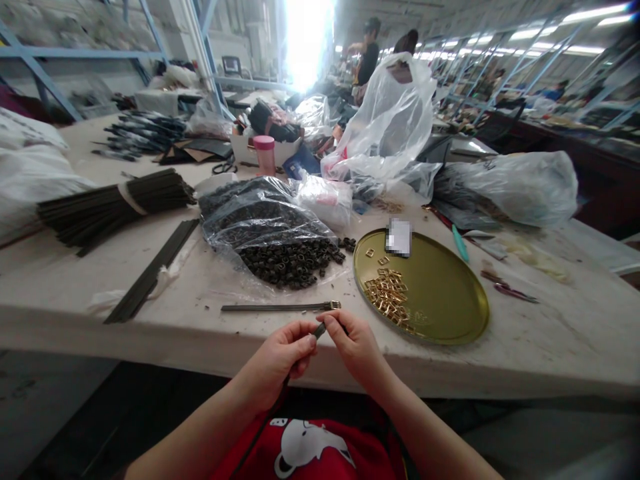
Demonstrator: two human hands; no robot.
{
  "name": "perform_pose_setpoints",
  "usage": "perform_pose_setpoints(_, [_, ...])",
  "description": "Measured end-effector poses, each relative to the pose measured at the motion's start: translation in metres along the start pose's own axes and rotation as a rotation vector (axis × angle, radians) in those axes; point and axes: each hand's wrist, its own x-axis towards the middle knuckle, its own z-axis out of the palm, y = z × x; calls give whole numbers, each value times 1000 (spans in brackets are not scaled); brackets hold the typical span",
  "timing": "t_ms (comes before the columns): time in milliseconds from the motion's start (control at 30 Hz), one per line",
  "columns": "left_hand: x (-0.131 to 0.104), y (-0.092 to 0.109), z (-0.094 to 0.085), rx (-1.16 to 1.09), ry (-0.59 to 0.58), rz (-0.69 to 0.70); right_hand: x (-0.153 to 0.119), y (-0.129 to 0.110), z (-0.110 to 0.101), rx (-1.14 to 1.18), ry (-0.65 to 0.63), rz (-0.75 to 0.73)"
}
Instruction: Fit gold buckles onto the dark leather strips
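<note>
While the left hand [289, 348] grips it, a strap [320, 331] hangs below.

I'm watching the left hand [289, 348] pinching a dark strap [320, 330] near its end, right hand [358, 341] gripping the tip. Buckled strap [275, 307] is lying just beyond; gold buckles [387, 293] are sitting in round tray [445, 293], black loops [293, 263] spilling from clear bag [255, 207].

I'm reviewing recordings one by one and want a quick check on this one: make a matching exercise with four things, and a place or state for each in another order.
1. Strap nearest the wearer
2. Gold-coloured buckles
3. Dark loops
4. Strip bundle

A. mostly heaped on the round tray
B. wrapped by a pale band
C. held between left hand and right hand
D. spilling from a clear bag

Pairs: 1-C, 2-A, 3-D, 4-B
</note>
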Motion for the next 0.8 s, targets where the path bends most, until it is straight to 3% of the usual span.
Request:
perform_pose_setpoints(200, [-10,12,-10,216,-109,-56,0,9,-8,129,-225,141])
perform_pose_setpoints(300, [-20,22,-32,493,-215,-119,-7,17,-24,31,-308,125])
perform_pose_setpoints(367, [-27,29,-54,741,-235,-105,-13,25,-38,-35,-240,118])
perform_pose_setpoints(467, [-38,44,-86,937,-141,-60,-23,35,-53,-73,-96,139])
perform_pose_setpoints(567, [-50,66,-109,970,-28,-20,-32,39,-50,-54,-91,152])
perform_pose_setpoints(700, [-67,98,-120,931,264,103,-43,35,-18,25,-93,151])
perform_pose_setpoints(800, [-72,112,-113,552,399,371,-50,29,14,74,-76,145])
